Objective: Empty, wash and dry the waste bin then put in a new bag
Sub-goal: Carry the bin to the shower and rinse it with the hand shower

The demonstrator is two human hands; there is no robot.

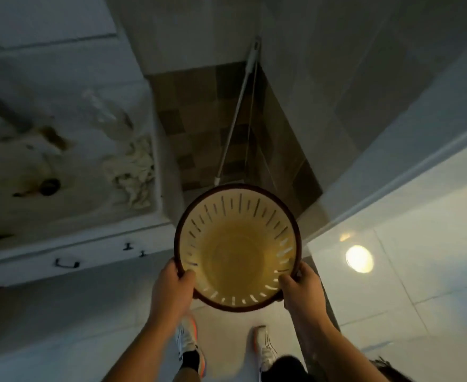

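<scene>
The waste bin (238, 249) is a round cream plastic basket with slotted walls and a dark brown rim, seen from straight above. It is held upright in the air at the middle of the view, and its inside holds no bag or rubbish. My left hand (171, 288) grips the rim at its near left, thumb inside the bin. My right hand (301, 288) grips the rim at its near right, thumb also over the edge.
A stained white sink counter (70, 166) with a drain (49, 186) and a crumpled cloth (132, 172) lies to the left, with cabinet handles (67, 263) below. A white pole (238, 111) leans in the tiled corner ahead. Glossy floor tiles (392, 271) spread right; my shoes (188, 343) stand below.
</scene>
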